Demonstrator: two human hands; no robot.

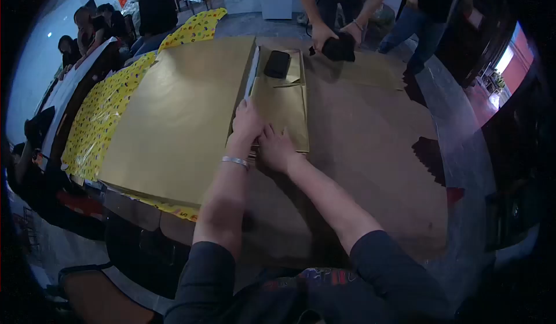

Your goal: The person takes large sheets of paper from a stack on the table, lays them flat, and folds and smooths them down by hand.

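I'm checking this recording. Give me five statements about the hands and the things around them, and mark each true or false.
1. The person's left hand has a pale band at its wrist. True.

2. The black rectangular object lies on the wide gold paper. False: the black rectangular object lies on the narrow gold paper pile.

3. The person's right hand is at the near end of the narrow gold paper pile. True.

4. The yellow patterned sheet covers the top of the wide gold paper. False: the yellow patterned sheet sticks out from beneath the wide gold paper.

5. The opposite co-worker's hands are on a black item. True.
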